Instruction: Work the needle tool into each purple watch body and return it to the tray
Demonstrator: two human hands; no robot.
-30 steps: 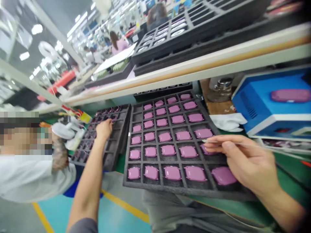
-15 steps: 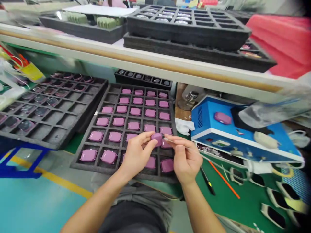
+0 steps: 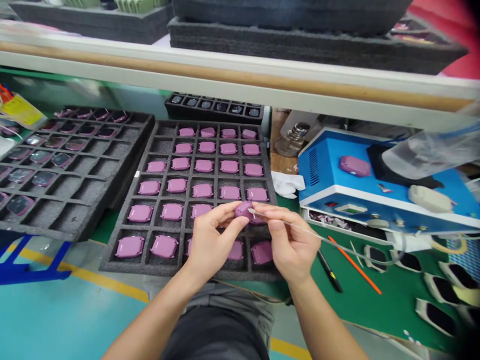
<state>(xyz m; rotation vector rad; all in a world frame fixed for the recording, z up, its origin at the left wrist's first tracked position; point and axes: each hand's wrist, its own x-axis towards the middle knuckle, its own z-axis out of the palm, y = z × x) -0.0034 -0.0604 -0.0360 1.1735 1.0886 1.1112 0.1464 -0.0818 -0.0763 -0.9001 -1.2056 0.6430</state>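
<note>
Between thumb and fingers, my left hand (image 3: 215,240) grips a small purple case (image 3: 243,211) above the foam tray. My right hand (image 3: 292,242) is closed on a thin clear tube (image 3: 305,230), whose tip (image 3: 252,211) meets the case's right side; whether it touches or enters the case cannot be made out. Below both hands lies a black foam tray (image 3: 147,229) with several purple cases in its compartments, such as a purple case (image 3: 164,246) in the front row. My hands hide part of the tray's front right.
Left stands a second foam tray (image 3: 90,192) with dark-faced watch parts. A blue machine (image 3: 326,170) is at the right, with a purple case (image 3: 354,166) on top. An orange stick (image 3: 354,265) and black pen (image 3: 330,272) lie on the green mat. A shelf edge (image 3: 225,85) crosses above.
The view has tilted down and moved closer, so the shelf sits higher. The tube's tip now shows against the case's right side. Both hands keep their hold.
</note>
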